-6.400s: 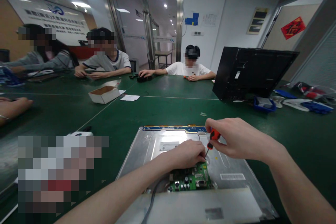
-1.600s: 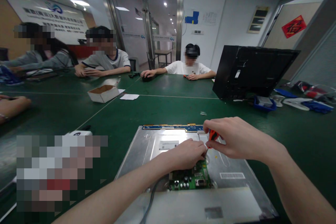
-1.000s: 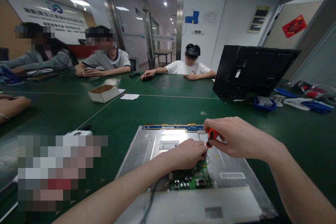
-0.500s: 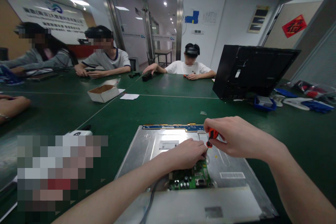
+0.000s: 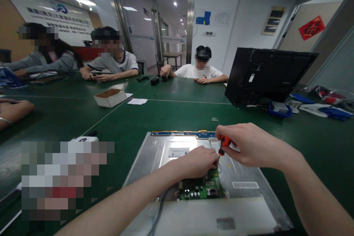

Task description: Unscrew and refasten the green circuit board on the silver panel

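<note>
My right hand (image 5: 246, 145) grips the orange and black handle of a screwdriver (image 5: 224, 142), tilted over a flat metal display panel (image 5: 247, 195). Its thin shaft points down at the upper edge of a green circuit board (image 5: 206, 185). Close to the screwdriver tip, my left hand (image 5: 197, 162) rests over the board with its fingers curled together; what they pinch, if anything, is hidden. A blue circuit strip (image 5: 177, 135) runs along the panel's far edge. A grey cable (image 5: 159, 210) trails from the board toward me, partly under my left forearm.
A black monitor housing (image 5: 268, 75) stands at the back right, with a blue tray (image 5: 280, 109) and gloves (image 5: 326, 110) beside it. An open white box (image 5: 110, 97) and paper (image 5: 137, 101) lie at left centre. Several people sit around the green table (image 5: 177, 114).
Across the table, a co-worker's hand has drawn back to the right, leaving a small black block in plain sight. My hands and the screwdriver hold nearly the same pose.
</note>
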`<state>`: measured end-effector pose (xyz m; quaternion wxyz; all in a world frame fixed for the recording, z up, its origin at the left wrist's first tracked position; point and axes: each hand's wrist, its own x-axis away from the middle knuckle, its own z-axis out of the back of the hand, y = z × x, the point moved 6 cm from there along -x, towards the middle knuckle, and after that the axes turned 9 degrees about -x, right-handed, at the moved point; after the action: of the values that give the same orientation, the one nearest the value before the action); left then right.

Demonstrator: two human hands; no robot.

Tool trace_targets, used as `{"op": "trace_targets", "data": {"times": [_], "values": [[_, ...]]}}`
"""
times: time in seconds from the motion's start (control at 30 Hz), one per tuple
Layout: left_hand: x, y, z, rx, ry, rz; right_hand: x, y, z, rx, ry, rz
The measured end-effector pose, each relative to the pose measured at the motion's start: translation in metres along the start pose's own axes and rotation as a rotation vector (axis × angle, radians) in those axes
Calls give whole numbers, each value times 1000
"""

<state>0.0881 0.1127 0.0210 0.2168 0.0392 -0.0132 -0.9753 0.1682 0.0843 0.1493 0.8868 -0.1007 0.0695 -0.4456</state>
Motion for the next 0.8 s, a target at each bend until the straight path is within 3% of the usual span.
{"op": "trace_targets", "data": {"times": [0.8], "values": [[1,0,1,25,-26,15,-1,3,0,46,26,-28]]}}
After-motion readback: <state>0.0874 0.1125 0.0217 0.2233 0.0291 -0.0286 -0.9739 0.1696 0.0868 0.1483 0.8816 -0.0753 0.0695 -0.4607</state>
